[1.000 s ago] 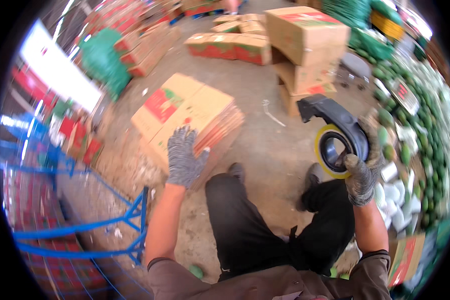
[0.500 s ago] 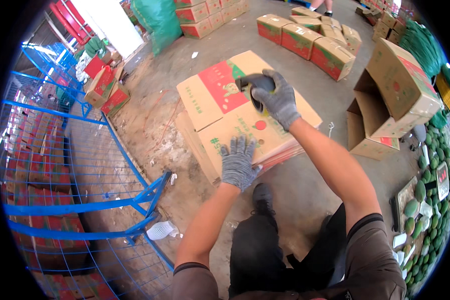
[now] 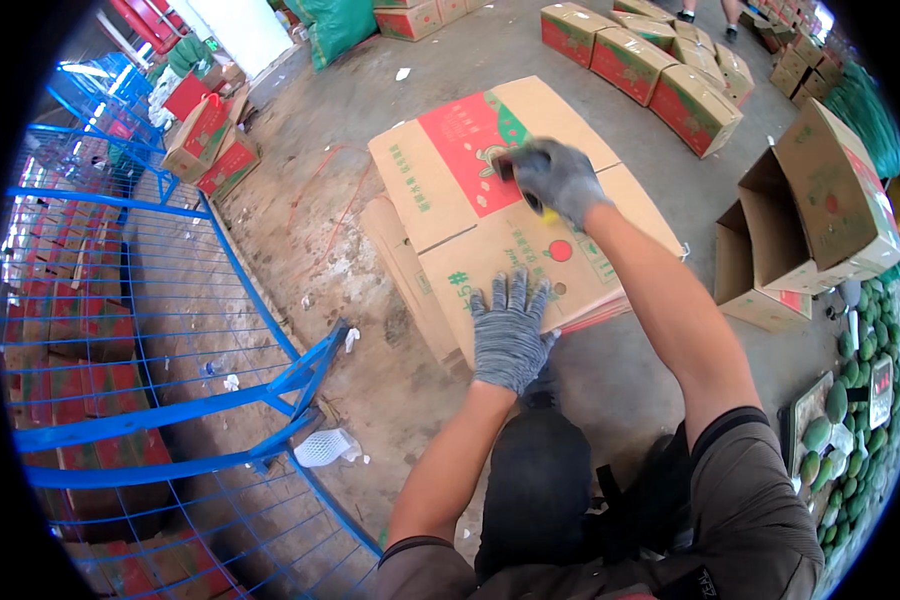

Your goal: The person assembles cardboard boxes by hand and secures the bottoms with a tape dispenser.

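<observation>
A stack of flattened cardboard cartons (image 3: 590, 240), printed red and green on tan, lies on the floor before me. My left hand (image 3: 510, 335), in a grey knit glove, rests flat on the near edge of the top carton with its fingers spread. Above the middle of that carton, my gloved right hand (image 3: 562, 182) is closed around a dark hand-held tape dispenser (image 3: 508, 166). A bit of yellow shows under the palm; the hand hides most of the dispenser, and I cannot tell whether it touches the cardboard.
A blue wire-mesh cage (image 3: 210, 450) runs along the left, with red cartons behind it. Open cartons (image 3: 800, 205) stand at right, near a scale (image 3: 808, 425) and green fruit (image 3: 870, 350). Closed cartons (image 3: 625, 65) sit at the back, where another person's feet (image 3: 730, 32) show.
My right hand has brought the tape dispenser lower and leftward over the carton's red print. My left hand stays flat on the near edge. The view has shifted, and the other person's feet moved right.
</observation>
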Action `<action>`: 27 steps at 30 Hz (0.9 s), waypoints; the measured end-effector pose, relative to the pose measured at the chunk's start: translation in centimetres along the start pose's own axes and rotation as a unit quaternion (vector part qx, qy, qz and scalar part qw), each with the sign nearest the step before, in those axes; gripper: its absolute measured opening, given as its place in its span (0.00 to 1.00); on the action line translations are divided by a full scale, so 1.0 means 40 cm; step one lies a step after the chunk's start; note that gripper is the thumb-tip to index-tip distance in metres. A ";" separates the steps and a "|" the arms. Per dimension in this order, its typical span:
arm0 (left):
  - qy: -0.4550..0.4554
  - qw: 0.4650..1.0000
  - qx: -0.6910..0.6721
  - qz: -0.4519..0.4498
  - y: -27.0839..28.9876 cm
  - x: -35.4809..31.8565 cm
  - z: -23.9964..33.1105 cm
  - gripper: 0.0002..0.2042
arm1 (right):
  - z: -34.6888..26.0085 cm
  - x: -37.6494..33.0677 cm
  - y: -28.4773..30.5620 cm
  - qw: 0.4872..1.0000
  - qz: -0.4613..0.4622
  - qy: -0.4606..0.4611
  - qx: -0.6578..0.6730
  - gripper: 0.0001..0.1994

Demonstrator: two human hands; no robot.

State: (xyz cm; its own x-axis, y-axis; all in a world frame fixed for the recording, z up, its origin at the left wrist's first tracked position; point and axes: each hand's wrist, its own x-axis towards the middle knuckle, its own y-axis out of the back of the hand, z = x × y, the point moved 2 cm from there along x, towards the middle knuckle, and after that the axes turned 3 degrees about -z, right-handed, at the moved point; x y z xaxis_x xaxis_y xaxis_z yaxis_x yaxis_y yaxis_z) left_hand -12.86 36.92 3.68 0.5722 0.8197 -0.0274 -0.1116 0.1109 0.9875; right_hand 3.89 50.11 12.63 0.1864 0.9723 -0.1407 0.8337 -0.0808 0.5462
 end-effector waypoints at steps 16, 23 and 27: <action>-0.050 0.978 0.170 0.109 0.236 -0.058 0.090 0.20 | 0.399 -1.183 0.038 0.978 0.177 0.097 0.057 0.34; -0.104 0.891 0.182 0.403 0.921 -0.182 0.202 0.18 | 0.241 -1.023 0.154 0.870 0.310 0.380 0.057 0.36; -0.142 0.913 -0.033 0.382 1.031 0.038 0.109 0.15 | 0.092 -0.750 0.193 0.847 0.335 0.413 0.032 0.34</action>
State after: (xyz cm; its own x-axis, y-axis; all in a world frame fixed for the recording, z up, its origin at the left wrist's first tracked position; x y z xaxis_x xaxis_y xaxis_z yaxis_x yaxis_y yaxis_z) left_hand -13.04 40.29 45.03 0.4933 0.4952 0.7151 -0.6091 -0.3902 0.6904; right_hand 6.62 19.52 18.02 0.2232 0.5238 0.8221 0.7161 -0.6603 0.2263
